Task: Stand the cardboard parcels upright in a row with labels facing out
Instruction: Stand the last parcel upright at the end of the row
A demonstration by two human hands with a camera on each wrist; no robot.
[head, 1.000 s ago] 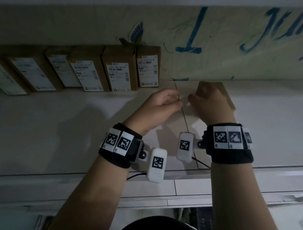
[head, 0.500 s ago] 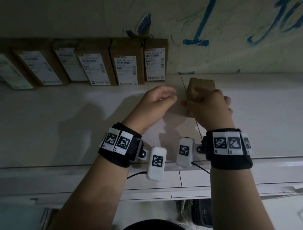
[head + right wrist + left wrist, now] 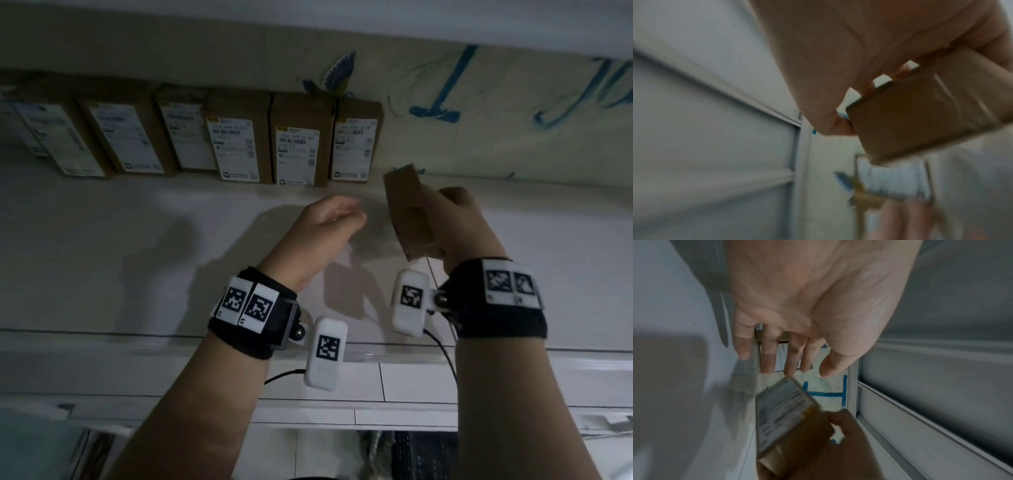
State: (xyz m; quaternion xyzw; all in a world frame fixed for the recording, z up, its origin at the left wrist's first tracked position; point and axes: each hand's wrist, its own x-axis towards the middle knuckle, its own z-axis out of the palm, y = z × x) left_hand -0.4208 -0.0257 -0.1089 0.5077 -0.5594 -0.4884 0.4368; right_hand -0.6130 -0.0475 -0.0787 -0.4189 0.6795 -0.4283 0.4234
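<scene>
Cardboard parcels, small brown rectangular boxes with white printed labels, are what I am lining up: a row of them stands upright against the pale scribbled wall, ahead and to the left of my hands. My right hand grips one more brown cardboard parcel, fingers curled round it, lifted off the white counter and tilted. Its white label faces away from me, toward my left hand, which hovers just beside it, fingers loosely spread and holding nothing. I judge the next step is to turn the label toward me, set the parcel on its short end snug against the row's right end, and steady its neighbour with my free hand.
</scene>
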